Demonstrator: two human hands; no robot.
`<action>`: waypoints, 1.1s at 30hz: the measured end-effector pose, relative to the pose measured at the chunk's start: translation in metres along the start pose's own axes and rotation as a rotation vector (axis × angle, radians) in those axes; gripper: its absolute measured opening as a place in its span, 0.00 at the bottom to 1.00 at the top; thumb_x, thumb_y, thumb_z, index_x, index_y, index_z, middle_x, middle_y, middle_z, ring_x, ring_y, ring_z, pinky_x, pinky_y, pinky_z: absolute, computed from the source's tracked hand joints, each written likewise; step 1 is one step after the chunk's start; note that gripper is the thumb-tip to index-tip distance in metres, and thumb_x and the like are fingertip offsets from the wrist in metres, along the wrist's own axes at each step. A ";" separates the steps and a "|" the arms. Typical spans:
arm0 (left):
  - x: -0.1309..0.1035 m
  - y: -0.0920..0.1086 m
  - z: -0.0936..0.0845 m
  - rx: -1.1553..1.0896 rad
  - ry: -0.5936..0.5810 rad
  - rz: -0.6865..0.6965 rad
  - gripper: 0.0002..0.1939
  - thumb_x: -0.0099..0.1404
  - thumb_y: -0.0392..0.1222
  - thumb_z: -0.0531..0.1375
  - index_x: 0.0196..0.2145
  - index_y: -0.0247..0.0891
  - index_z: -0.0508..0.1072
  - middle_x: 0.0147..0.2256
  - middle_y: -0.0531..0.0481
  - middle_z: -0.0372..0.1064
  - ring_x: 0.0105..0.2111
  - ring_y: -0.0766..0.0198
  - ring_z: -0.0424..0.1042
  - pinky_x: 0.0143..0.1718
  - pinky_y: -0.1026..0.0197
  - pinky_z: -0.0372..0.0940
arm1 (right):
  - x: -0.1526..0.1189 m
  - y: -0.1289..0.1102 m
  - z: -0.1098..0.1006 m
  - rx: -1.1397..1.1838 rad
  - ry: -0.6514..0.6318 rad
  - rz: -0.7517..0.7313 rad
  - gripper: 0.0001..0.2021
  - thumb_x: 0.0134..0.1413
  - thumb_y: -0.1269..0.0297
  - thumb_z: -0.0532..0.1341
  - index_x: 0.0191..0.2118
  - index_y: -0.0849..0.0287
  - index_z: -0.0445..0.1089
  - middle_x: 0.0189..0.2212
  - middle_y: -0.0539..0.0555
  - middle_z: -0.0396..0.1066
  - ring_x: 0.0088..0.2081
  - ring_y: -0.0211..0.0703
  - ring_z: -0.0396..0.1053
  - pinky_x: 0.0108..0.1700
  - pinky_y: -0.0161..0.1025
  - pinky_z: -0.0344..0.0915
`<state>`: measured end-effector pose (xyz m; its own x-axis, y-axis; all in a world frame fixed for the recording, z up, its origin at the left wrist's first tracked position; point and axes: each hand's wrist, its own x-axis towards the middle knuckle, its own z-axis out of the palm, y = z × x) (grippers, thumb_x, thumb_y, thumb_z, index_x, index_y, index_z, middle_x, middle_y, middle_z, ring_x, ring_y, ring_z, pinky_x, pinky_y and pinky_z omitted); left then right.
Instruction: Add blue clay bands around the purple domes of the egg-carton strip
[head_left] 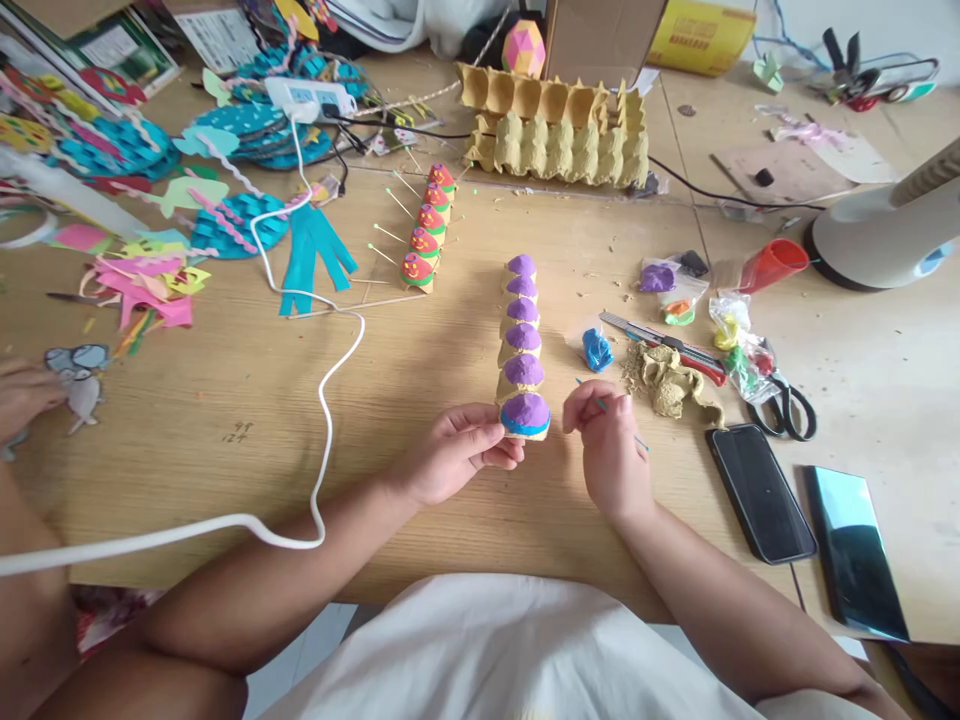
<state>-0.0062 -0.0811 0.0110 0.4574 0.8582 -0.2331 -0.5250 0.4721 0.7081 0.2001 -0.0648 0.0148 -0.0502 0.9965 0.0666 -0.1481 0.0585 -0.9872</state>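
Observation:
An egg carton strip (pixel 522 372) lies lengthwise in front of me, its row of bumps topped with purple clay. Round the base of the nearest bump runs a blue band (pixel 525 428). My left hand (pixel 450 455) pinches this near end between thumb and fingers. Just to the right, my right hand (pixel 611 455) is closed round a thin blue stick (pixel 643 445), apart from the strip. A lump of blue clay (pixel 598 349) sits on a clear wrapper beyond that hand. Further back stands a finished-looking strip (pixel 424 240) in red and green, with pins sticking out at its left.
A utility knife (pixel 664 345), carton scraps (pixel 667 385), scissors (pixel 784 410) and two phones (pixel 761 490) lie at right. A white cable (pixel 326 400) crosses the left side. Egg cartons (pixel 559 130) stand at the back. Another person's hand (pixel 26 395) holds a paper cutout at far left.

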 end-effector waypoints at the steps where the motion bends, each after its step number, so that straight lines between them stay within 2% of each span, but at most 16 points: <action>1: 0.000 0.000 0.000 -0.006 -0.006 -0.003 0.11 0.63 0.47 0.69 0.38 0.36 0.83 0.34 0.47 0.79 0.34 0.67 0.79 0.35 0.70 0.73 | 0.000 -0.003 -0.002 -0.048 0.048 -0.072 0.21 0.73 0.48 0.46 0.42 0.53 0.72 0.28 0.50 0.63 0.32 0.43 0.63 0.38 0.43 0.63; 3: 0.000 -0.001 0.000 -0.016 0.002 -0.009 0.11 0.62 0.46 0.70 0.39 0.37 0.83 0.34 0.47 0.80 0.34 0.67 0.79 0.36 0.69 0.74 | -0.002 -0.010 -0.005 -0.133 0.072 -0.239 0.18 0.74 0.55 0.48 0.45 0.53 0.73 0.30 0.52 0.64 0.33 0.44 0.64 0.38 0.43 0.63; 4: 0.000 -0.002 0.001 -0.021 0.016 -0.009 0.11 0.61 0.45 0.71 0.39 0.37 0.84 0.34 0.47 0.80 0.34 0.67 0.79 0.36 0.69 0.74 | -0.004 -0.013 -0.006 -0.175 0.024 -0.320 0.16 0.73 0.59 0.48 0.46 0.53 0.73 0.30 0.53 0.65 0.33 0.44 0.65 0.37 0.44 0.64; 6: 0.001 -0.003 0.002 -0.021 0.054 -0.009 0.12 0.59 0.46 0.73 0.38 0.37 0.84 0.33 0.47 0.80 0.32 0.68 0.79 0.36 0.69 0.74 | -0.009 -0.020 -0.007 -0.256 -0.167 -0.489 0.10 0.70 0.67 0.53 0.47 0.54 0.71 0.30 0.52 0.67 0.32 0.43 0.66 0.36 0.43 0.66; 8: 0.002 -0.004 0.004 -0.008 0.086 -0.019 0.13 0.57 0.46 0.74 0.37 0.37 0.84 0.32 0.48 0.80 0.31 0.68 0.78 0.35 0.68 0.74 | -0.012 -0.023 -0.007 -0.349 -0.385 -0.642 0.12 0.64 0.75 0.57 0.49 0.54 0.69 0.30 0.52 0.72 0.33 0.43 0.70 0.38 0.43 0.69; 10: 0.002 -0.004 0.004 0.011 0.102 -0.034 0.13 0.57 0.47 0.74 0.37 0.37 0.84 0.32 0.48 0.80 0.31 0.67 0.79 0.35 0.67 0.74 | -0.012 -0.024 -0.005 -0.419 -0.461 -0.738 0.17 0.59 0.79 0.60 0.51 0.55 0.68 0.34 0.55 0.76 0.36 0.44 0.73 0.38 0.41 0.73; 13: 0.002 -0.004 0.004 0.029 0.102 -0.049 0.15 0.56 0.48 0.74 0.38 0.36 0.83 0.31 0.48 0.80 0.32 0.66 0.79 0.36 0.66 0.74 | -0.011 -0.022 -0.003 -0.496 -0.442 -0.781 0.18 0.58 0.81 0.61 0.51 0.56 0.69 0.37 0.57 0.79 0.37 0.44 0.76 0.38 0.41 0.74; 19: 0.003 -0.004 0.005 0.045 0.115 -0.057 0.16 0.55 0.49 0.75 0.36 0.35 0.83 0.31 0.48 0.79 0.30 0.67 0.78 0.35 0.66 0.73 | -0.008 -0.023 -0.003 -0.570 -0.329 -0.822 0.17 0.57 0.78 0.66 0.49 0.54 0.72 0.32 0.55 0.79 0.31 0.43 0.75 0.33 0.40 0.72; 26: 0.001 -0.006 0.003 0.050 0.060 -0.041 0.15 0.59 0.48 0.73 0.41 0.38 0.83 0.34 0.47 0.81 0.33 0.65 0.78 0.37 0.63 0.73 | -0.008 -0.021 -0.004 -0.544 -0.413 -0.815 0.18 0.58 0.80 0.62 0.51 0.55 0.73 0.39 0.57 0.79 0.39 0.45 0.77 0.39 0.42 0.74; 33: 0.002 -0.005 0.001 0.107 0.022 -0.022 0.14 0.60 0.48 0.72 0.39 0.36 0.84 0.34 0.46 0.80 0.34 0.66 0.77 0.36 0.65 0.72 | -0.009 -0.024 0.000 -0.549 -0.324 -0.779 0.17 0.58 0.78 0.65 0.49 0.53 0.73 0.34 0.54 0.79 0.34 0.43 0.77 0.34 0.41 0.73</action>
<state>-0.0020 -0.0823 0.0082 0.4519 0.8525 -0.2628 -0.4351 0.4678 0.7693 0.2044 -0.0754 0.0377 -0.4113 0.6096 0.6776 0.2175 0.7876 -0.5765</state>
